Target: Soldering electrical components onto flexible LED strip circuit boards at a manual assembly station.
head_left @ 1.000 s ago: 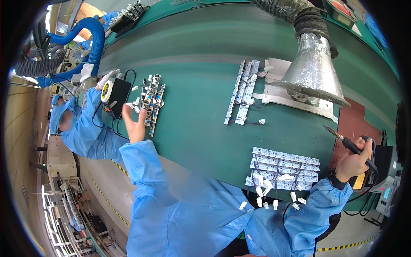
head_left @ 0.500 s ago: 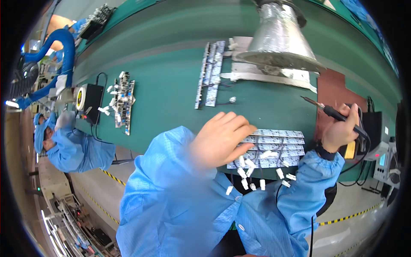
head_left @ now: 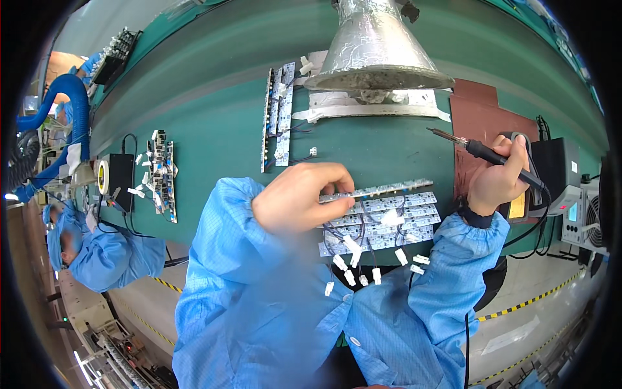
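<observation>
My left hand (head_left: pixel 299 196) pinches the left end of a long narrow circuit board strip (head_left: pixel 382 190) and holds it a little above a pile of similar strips (head_left: pixel 389 223) with white connectors and dark wires hanging toward the table's near edge. My right hand (head_left: pixel 497 178) grips a black soldering iron (head_left: pixel 483 152); its tip points up and left, clear of the boards. Both forearms wear blue sleeves.
A silver fume hood (head_left: pixel 376 45) hangs over the green table (head_left: pixel 214 117). More board strips (head_left: pixel 277 117) lie at centre left. A brown mat (head_left: pixel 483 120) and a soldering station (head_left: pixel 562 178) stand at right. A co-worker in blue (head_left: pixel 97 249) sits at left near other boards (head_left: pixel 162 172).
My left hand came from the far left boards across to the pile in front of me and took hold of one strip. The view turned right; the right hand keeps the iron raised.
</observation>
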The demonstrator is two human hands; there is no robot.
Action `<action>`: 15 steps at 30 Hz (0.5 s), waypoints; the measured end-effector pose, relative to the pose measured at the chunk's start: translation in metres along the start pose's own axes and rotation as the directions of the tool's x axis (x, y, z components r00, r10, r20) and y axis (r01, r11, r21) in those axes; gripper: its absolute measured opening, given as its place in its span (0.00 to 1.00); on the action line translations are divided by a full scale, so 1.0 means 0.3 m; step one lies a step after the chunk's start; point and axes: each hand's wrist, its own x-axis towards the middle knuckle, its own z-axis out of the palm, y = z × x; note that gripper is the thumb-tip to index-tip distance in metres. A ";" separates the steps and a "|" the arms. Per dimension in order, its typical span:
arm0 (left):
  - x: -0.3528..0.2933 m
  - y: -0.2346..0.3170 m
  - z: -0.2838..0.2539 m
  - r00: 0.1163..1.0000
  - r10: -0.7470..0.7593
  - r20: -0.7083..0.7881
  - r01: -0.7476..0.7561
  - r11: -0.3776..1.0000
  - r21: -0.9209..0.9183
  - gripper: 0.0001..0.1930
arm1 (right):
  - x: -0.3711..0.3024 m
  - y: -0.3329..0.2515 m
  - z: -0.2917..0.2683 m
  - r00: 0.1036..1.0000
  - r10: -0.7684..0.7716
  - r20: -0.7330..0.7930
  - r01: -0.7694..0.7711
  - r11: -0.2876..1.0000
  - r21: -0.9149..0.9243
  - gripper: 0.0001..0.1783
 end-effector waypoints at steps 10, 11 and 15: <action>0.039 -0.081 0.061 0.969 -0.053 -0.241 -0.032 0.942 -0.333 0.24 | -0.057 -0.040 0.068 0.964 -0.260 -0.058 0.257 0.965 -0.057 0.22; 0.034 -0.075 0.072 0.960 -0.089 -0.265 -0.015 0.931 -0.366 0.24 | -0.076 -0.052 0.085 0.964 -0.263 -0.043 0.261 0.964 -0.043 0.22; 0.016 -0.075 0.073 0.961 -0.053 -0.272 -0.009 0.975 -0.222 0.21 | -0.176 -0.094 0.073 0.934 -0.248 0.258 0.280 0.955 -0.094 0.24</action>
